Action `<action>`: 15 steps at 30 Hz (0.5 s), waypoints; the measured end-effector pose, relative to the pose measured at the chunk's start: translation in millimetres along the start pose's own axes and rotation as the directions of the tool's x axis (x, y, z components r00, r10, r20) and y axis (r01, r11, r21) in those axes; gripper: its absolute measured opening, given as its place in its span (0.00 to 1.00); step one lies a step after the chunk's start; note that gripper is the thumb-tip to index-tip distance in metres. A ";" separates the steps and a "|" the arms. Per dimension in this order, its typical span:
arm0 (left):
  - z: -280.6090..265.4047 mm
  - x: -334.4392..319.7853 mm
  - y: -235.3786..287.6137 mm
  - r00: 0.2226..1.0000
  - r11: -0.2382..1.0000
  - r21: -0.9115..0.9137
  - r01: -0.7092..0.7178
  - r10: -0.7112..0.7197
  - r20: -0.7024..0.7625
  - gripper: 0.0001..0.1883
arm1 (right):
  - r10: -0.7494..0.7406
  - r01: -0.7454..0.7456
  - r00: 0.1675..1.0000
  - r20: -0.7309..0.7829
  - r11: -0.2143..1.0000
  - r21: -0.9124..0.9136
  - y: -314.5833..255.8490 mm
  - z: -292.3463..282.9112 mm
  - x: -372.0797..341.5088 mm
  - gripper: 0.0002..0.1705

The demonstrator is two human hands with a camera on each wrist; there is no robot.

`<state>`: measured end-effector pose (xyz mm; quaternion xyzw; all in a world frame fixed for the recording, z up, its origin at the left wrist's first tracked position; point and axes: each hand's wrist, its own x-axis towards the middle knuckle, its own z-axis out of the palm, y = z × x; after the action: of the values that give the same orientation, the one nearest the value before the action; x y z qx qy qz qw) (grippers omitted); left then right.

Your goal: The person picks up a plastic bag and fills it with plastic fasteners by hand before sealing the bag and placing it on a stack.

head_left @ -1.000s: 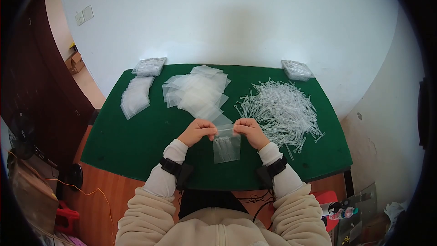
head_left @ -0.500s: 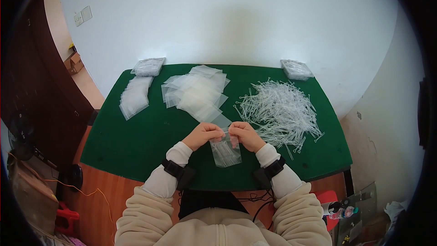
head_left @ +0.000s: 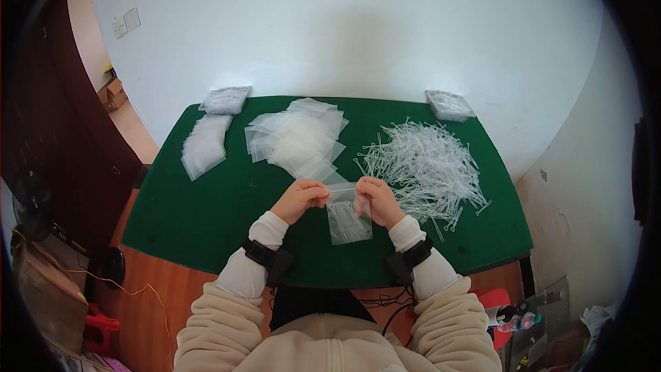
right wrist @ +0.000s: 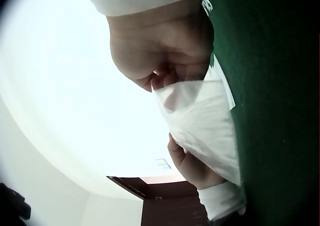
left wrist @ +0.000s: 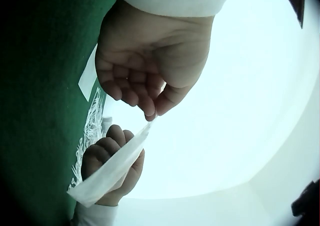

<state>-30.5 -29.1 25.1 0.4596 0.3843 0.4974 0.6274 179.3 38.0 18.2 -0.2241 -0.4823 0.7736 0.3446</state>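
Note:
A small clear zip bag [head_left: 350,226] with several thin clear plastic sticks inside hangs between the two hands, above the near middle of the green table. My left hand [head_left: 301,200] pinches its top left corner between thumb and forefinger, as the left wrist view shows with the bag [left wrist: 112,173] slanting away below. At the top right corner my right hand [head_left: 379,201] pinches the bag, some of its fingers behind the clear film. In the right wrist view the bag [right wrist: 205,126] covers part of that hand's fingertips.
A loose heap of clear looped sticks [head_left: 427,169] lies to the right. Flat zip bags [head_left: 299,138] are piled at the middle back, with a fanned row of bags [head_left: 205,145] at left. Packed bundles stand at the back left [head_left: 226,100] and back right [head_left: 450,105] of the green table [head_left: 227,213].
Both hands keep hold of the bag's top edge. They drew closer together and down half a second ago, then moved apart and up again, and the bag now hangs slightly further right.

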 end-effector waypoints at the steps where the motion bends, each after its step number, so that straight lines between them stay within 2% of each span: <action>1: -0.5 0.2 -0.3 1.000 1.000 -0.020 0.000 0.000 0.001 0.07 | 0.004 -0.004 1.000 0.005 1.000 0.023 0.9 -1.4 0.6 0.09; 3: -1.1 0.3 -0.2 1.000 0.999 -0.040 0.000 0.000 0.002 0.07 | 0.007 -0.007 1.000 0.009 0.999 0.046 0.7 -1.6 0.8 0.09; 7: -0.5 0.6 -0.2 0.994 0.994 -0.052 0.095 -0.098 -0.055 0.07 | 0.101 -0.102 0.995 0.025 0.995 0.009 -1.2 -0.6 -0.6 0.10; 11: 2.9 0.5 0.0 0.982 0.984 0.025 0.179 -0.177 -0.067 0.08 | 0.166 -0.162 0.986 0.022 0.979 -0.119 1.6 -1.5 -0.1 0.08; 12: 3.4 0.3 0.0 0.982 0.980 0.083 0.181 -0.176 -0.063 0.08 | 0.117 -0.107 0.993 0.021 0.956 -0.274 5.1 -1.2 0.5 0.07; 14: 5.2 -0.2 1.3 0.983 0.963 0.200 0.182 -0.175 -0.054 0.09 | 0.021 0.006 0.999 0.042 0.830 -0.558 10.1 0.3 1.0 0.06; 15: 6.2 -0.4 1.6 0.983 0.963 0.199 0.182 -0.175 -0.054 0.09 | 0.021 0.006 0.999 0.042 0.830 -0.558 11.3 -0.2 1.2 0.06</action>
<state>-25.2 -30.5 28.4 0.4758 0.4843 0.4051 0.6123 175.1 35.7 7.9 -0.2988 -0.6941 0.6054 0.2499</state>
